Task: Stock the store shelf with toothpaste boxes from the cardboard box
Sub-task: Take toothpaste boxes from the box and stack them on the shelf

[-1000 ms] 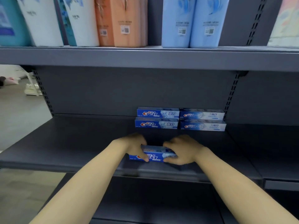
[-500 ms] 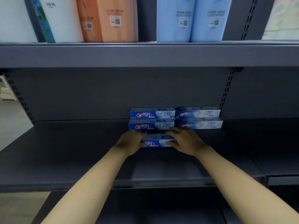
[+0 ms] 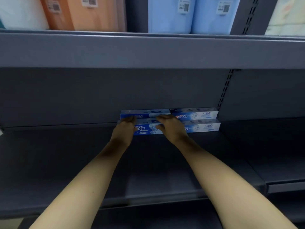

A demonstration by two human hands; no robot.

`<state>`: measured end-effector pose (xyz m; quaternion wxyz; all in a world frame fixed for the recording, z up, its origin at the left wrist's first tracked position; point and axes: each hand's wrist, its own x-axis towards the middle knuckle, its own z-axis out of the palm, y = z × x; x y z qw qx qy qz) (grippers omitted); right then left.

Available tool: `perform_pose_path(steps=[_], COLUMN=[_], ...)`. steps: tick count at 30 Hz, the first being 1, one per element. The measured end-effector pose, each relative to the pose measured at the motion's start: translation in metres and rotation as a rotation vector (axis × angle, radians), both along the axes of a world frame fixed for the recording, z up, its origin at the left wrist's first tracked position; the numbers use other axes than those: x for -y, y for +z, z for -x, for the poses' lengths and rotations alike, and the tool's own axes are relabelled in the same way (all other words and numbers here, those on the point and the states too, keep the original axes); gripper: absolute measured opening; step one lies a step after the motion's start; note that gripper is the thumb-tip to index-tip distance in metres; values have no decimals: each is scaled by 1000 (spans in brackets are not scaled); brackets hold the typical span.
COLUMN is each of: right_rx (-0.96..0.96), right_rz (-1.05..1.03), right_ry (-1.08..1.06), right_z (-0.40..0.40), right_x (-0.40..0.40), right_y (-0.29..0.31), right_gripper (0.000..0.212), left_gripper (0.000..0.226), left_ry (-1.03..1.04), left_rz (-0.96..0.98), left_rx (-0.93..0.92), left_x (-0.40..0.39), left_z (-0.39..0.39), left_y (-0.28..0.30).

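**Seating a toothpaste box against the back row**

On the far left, white and orange packs (image 3: 69, 12) stand on the upper shelf, above the bare left part of the grey store shelf (image 3: 54, 154). Moving right, the left hand (image 3: 126, 128) curls its fingers (image 3: 130, 119) over the left end of the front toothpaste box (image 3: 145, 128), which lies flat on the shelf just in front of the stacked boxes. The right hand (image 3: 170, 127) grips the same box near its middle, fingers (image 3: 162, 117) reaching toward the upper left box (image 3: 145, 113). Further right, the two right-hand boxes (image 3: 201, 120) sit stacked against the back panel, with blue packs (image 3: 189, 14) above them. The cardboard box is out of view.

To finish this well, both hands should probably push evenly so that the box slides in square, its printed face forward and ends level with its neighbours. Uneven pressure could skew it or nudge the stack behind.
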<state>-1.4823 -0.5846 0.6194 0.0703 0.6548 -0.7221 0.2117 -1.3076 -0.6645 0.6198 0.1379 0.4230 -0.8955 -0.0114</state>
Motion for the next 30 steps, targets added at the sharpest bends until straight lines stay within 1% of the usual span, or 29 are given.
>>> perform_pose_path(steps=[3,7,11,14,18,21,22,24,26,28,30], right_rx=[7,-13,-17,-11,-110,-172,-211,-279,-322,-330,-298], right_rz=[6,8,-5,0,-111,-125,-149,-213,-220,-181,-168], right_ry=[-26,-43,-87,-82,-93,-186,-219,-261,-264,-251,-242], right_z=[3,6,7,8,9,2,-2,-9,-14,-17,-19], right_x=[3,9,19,28,30,28,27,22,14,1,-14], right_y=[-2,-4,-5,-6,0,7,10,13,13,11,8], right_gripper=[43,43,41,40,42,40,42,52,62,63,61], left_gripper=[50,56,51,49,50,50,53,73,87,87,81], left_ry=[5,0,-45,-47,-60,-10,21,82,113,101,77], left_rz=[43,36,77,85,74,55,74,122,144,127,112], left_rx=[9,25,7,49,102,105,139,206,210,204,193], left_x=[3,12,21,28,32,29,26,18,8,-3,-14], left_z=[6,12,17,19,20,20,19,19,16,15,16], left_y=[-1,-2,-1,0,3,7,7,5,1,-2,-3])
